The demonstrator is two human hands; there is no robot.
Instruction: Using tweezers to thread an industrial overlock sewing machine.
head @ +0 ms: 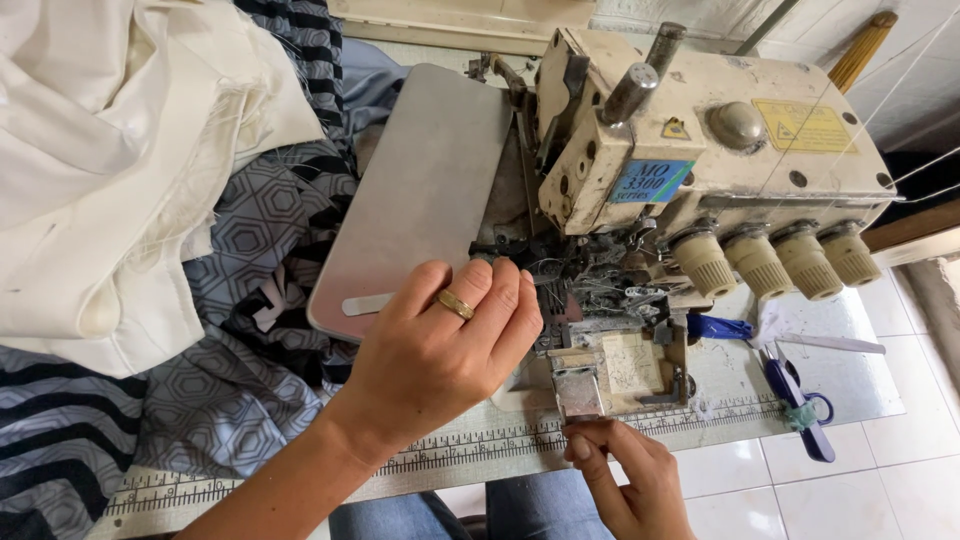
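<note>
Sewing table [860,380], one overlock machine [700,150], four tension knobs [775,262], two hands: left hand [440,350], right hand [630,475]

The left hand [445,345] reaches from lower left to frame centre, fingers curled loosely, while the right hand [625,475] at bottom centre pinches thumb and forefinger together.

Cream sewing machine [700,130], geo-print grey/black fabric [250,300], white cloth [110,150], blue snips [800,395].

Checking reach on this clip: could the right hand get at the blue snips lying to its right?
Probably yes: the right hand sits at the table's front edge, and nothing lies between it and the blue snips.
</note>
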